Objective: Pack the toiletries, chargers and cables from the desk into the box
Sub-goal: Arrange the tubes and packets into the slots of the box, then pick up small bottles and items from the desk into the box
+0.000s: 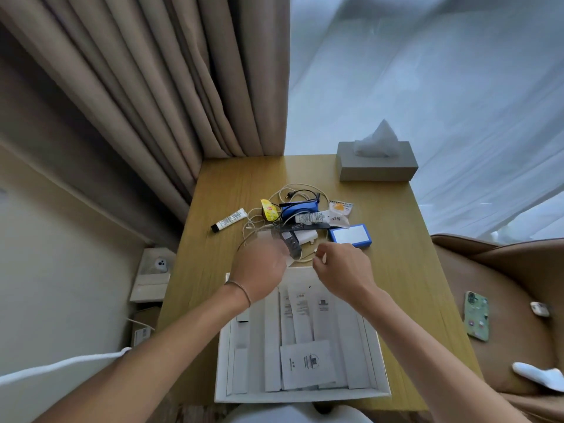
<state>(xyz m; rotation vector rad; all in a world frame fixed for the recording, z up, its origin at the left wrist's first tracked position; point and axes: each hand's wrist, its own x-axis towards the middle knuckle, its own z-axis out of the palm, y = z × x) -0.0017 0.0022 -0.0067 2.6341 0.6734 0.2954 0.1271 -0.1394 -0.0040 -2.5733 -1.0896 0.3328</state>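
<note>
Beyond the box (302,395), which sits open at the near edge of the desk (406,288), both hands work at the edge of a heap of small things. The left hand (259,270) is motion-blurred just past the box's far left corner; a dark flat item (291,244) stands against its fingers, but whether they grip it I cannot tell. The right hand (341,267) is over the box's far rim, thumb and forefinger pinched on a thin white cable (308,256) that runs off toward the heap.

Past the box, the heap holds looped white and black cables (293,192), a blue pouch (300,209), a yellow sachet (270,212), a white charger (306,236) and a clear packet (338,213). A white tube (229,224) with a dark cap lies apart, to the far left of the box. A blue-edged case (351,235) lies to the box's far right, just beyond the right hand. Farther still in that direction stands a grey tissue box (377,161).

Inside the box lie several long white packets (300,312) side by side, with a printed leaflet (306,361) over their near ends. Right of the box, off the desk, a phone (477,315) rests on a brown seat (503,300).
</note>
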